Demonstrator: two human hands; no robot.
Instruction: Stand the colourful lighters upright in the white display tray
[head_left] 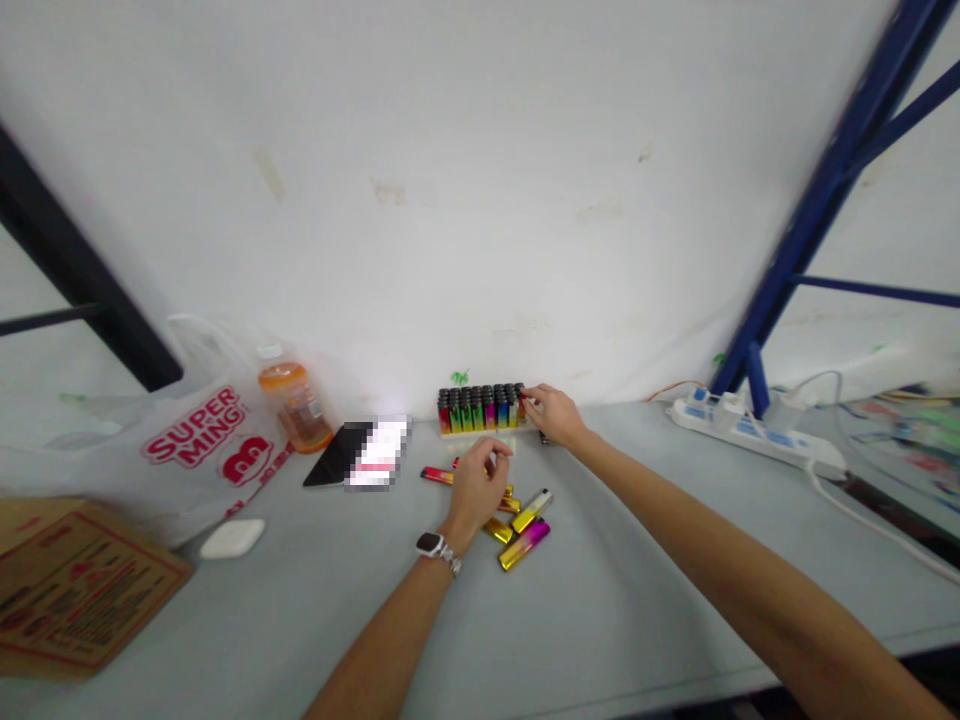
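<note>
Upright lighters with black tops stand in rows in a low tray (pixel 480 433) against the wall. At the right end of the rows, my right hand (pixel 553 412) has its fingers closed on a lighter (pixel 523 408). My left hand (pixel 480 480), with a watch on the wrist, hovers over a loose pile, fingers curled; what it holds, if anything, is hidden. Around it lie a red lighter (pixel 437 475), a yellow and silver lighter (pixel 532 510), a purple and gold lighter (pixel 525 546) and a gold lighter (pixel 498 530).
Left on the grey table (pixel 600 620) are a cardboard box (pixel 90 590), a plastic bag (pixel 165 460), a white case (pixel 233 539), an orange bottle (pixel 298 410) and a tablet (pixel 341 457). A power strip (pixel 757 432) with cables lies right, by a blue frame (pixel 817 190).
</note>
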